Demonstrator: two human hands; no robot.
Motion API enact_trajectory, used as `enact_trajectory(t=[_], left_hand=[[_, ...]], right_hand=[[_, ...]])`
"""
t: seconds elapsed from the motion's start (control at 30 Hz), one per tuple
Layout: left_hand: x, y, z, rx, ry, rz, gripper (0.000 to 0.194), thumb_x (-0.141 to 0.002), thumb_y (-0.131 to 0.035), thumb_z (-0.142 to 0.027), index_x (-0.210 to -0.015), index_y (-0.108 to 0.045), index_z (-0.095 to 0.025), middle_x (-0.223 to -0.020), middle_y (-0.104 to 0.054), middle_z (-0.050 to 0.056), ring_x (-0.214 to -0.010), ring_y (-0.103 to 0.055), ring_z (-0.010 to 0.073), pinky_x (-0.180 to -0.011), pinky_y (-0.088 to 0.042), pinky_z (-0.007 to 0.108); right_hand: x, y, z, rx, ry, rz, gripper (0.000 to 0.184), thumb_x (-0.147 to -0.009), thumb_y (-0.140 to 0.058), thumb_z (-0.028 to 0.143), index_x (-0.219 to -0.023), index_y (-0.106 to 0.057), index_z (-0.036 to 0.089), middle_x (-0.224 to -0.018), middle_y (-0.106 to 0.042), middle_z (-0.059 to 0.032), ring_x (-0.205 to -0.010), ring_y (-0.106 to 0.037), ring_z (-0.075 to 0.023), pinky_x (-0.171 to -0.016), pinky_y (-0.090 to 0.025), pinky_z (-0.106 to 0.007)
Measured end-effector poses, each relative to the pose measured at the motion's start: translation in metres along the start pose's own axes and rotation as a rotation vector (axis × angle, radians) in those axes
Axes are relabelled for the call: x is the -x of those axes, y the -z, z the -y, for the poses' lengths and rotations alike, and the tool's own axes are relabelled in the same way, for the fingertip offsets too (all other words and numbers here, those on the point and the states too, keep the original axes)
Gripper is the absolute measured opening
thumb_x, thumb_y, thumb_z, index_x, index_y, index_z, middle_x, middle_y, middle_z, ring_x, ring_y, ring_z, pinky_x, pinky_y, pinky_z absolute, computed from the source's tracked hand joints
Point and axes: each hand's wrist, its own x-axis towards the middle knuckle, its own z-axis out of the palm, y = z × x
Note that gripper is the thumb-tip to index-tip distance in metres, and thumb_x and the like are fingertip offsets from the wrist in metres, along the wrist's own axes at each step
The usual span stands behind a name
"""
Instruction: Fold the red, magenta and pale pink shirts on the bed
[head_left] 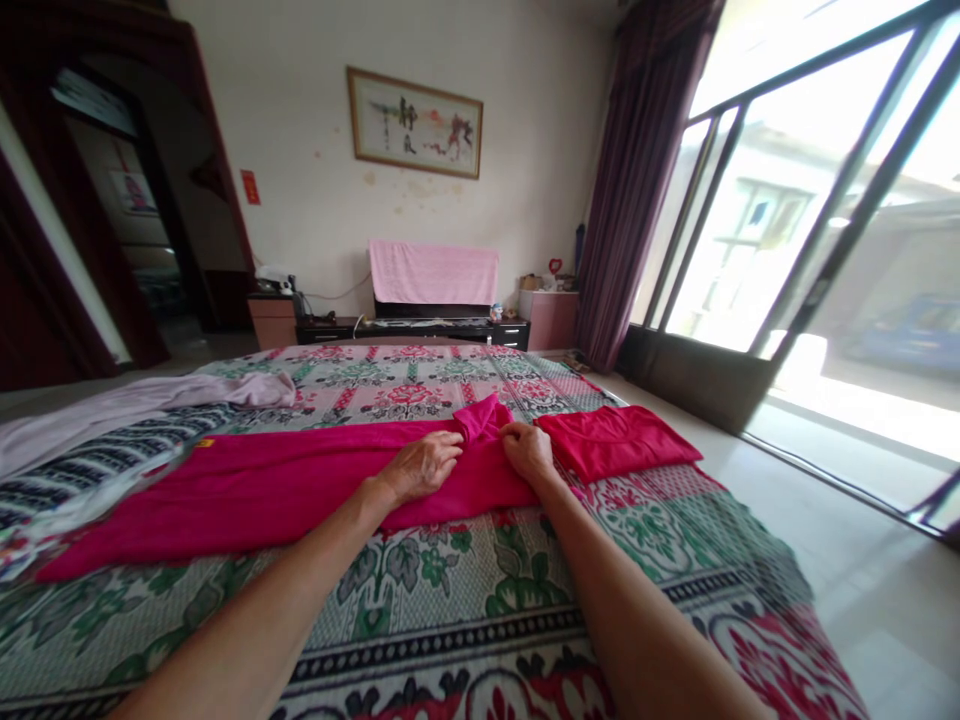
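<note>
Two grips, left hand (426, 466) and right hand (529, 452), are curled closed on the magenta garment (300, 485), which lies across the bedspread (420, 590). Uneven pulling at its bunched fold (481, 416) could leave it creased or skewed.

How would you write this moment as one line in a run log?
left hand: on pink garment | right hand: pinching same garment | beside right hand: folded red cloth | underneath: patterned bedspread

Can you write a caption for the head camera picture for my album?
Two hands on bright pink cloth, with folded red cloth beside it on a flowery cover.
</note>
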Motion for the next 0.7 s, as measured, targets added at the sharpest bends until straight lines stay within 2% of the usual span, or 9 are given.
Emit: enact_trajectory(t=[0.07, 0.17, 0.27, 0.33, 0.4, 0.47, 0.57, 0.7], left_hand=[[0.006, -0.003, -0.003, 0.005, 0.021, 0.047, 0.029, -0.085, -0.048, -0.014, -0.098, -0.074, -0.015, -0.120, -0.068, 0.011, -0.114, -0.062, 0.0206, -0.103, -0.048, 0.034], [0.008, -0.009, -0.004, 0.018, 0.064, 0.045, 0.030, -0.085, -0.047, -0.013, -0.099, -0.074, -0.015, -0.120, -0.067, 0.011, -0.112, -0.063, 0.0207, -0.101, -0.048, 0.034], [0.007, -0.012, -0.003, 0.069, 0.080, 0.021, 0.031, -0.085, -0.047, -0.012, -0.098, -0.074, -0.016, -0.117, -0.069, 0.010, -0.109, -0.064, 0.0201, -0.100, -0.049, 0.031], [0.007, -0.012, -0.003, 0.106, 0.097, 0.021, 0.031, -0.085, -0.047, -0.013, -0.100, -0.074, -0.016, -0.116, -0.069, 0.009, -0.109, -0.064, 0.0197, -0.099, -0.049, 0.030], [0.007, -0.011, -0.004, 0.127, 0.129, 0.033, 0.032, -0.085, -0.047, -0.014, -0.103, -0.074, -0.014, -0.118, -0.068, 0.010, -0.111, -0.063, 0.0205, -0.100, -0.048, 0.029], [0.008, -0.008, -0.005, 0.138, 0.157, 0.058, 0.032, -0.085, -0.048, -0.015, -0.106, -0.073, -0.013, -0.122, -0.067, 0.011, -0.115, -0.061, 0.0215, -0.103, -0.046, 0.031], [0.008, -0.005, -0.007, 0.145, 0.194, 0.095, 0.033, -0.086, -0.048, -0.018, -0.108, -0.072, -0.014, -0.125, -0.065, 0.011, -0.118, -0.059, 0.0211, -0.104, -0.045, 0.032], [0.005, -0.004, -0.008, 0.148, 0.216, 0.129, 0.033, -0.085, -0.048, -0.019, -0.107, -0.072, -0.016, -0.127, -0.064, 0.009, -0.118, -0.059, 0.0198, -0.105, -0.044, 0.031]], right_hand=[[-0.001, 0.000, 0.001, -0.018, 0.013, -0.014, 0.033, -0.081, -0.050, 0.017, -0.101, -0.076, 0.023, -0.100, -0.075, -0.0046, -0.098, -0.067, -0.0209, -0.088, -0.047, -0.026], [-0.008, -0.002, 0.005, -0.033, 0.075, -0.054, 0.037, -0.081, -0.048, 0.013, -0.107, -0.073, 0.022, -0.108, -0.072, -0.0042, -0.100, -0.066, -0.0192, -0.091, -0.046, -0.025], [-0.022, -0.006, 0.016, 0.007, 0.270, -0.047, 0.045, -0.079, -0.045, 0.006, -0.113, -0.069, 0.021, -0.116, -0.069, -0.0048, -0.105, -0.063, -0.0179, -0.094, -0.045, -0.024], [-0.034, -0.011, 0.027, 0.053, 0.416, 0.012, 0.050, -0.077, -0.043, 0.002, -0.119, -0.066, 0.019, -0.122, -0.066, -0.0055, -0.110, -0.061, -0.0176, -0.096, -0.043, -0.024], [-0.047, -0.016, 0.037, 0.107, 0.493, 0.072, 0.055, -0.076, -0.043, 0.001, -0.125, -0.062, 0.018, -0.129, -0.062, -0.0065, -0.114, -0.059, -0.0180, -0.097, -0.043, -0.025], [-0.060, -0.023, 0.045, 0.156, 0.504, 0.114, 0.059, -0.076, -0.044, 0.002, -0.131, -0.056, 0.018, -0.132, -0.060, -0.0074, -0.115, -0.059, -0.0186, -0.095, -0.044, -0.026], [-0.078, -0.032, 0.050, 0.245, 0.471, 0.205, 0.060, -0.076, -0.050, 0.005, -0.134, -0.055, 0.020, -0.122, -0.067, -0.0077, -0.109, -0.062, -0.0201, -0.089, -0.046, -0.026], [-0.090, -0.036, 0.047, 0.318, 0.433, 0.296, 0.036, -0.075, -0.056, 0.013, -0.105, -0.074, 0.022, -0.098, -0.075, -0.0053, -0.093, -0.066, -0.0212, -0.076, -0.048, -0.024]])
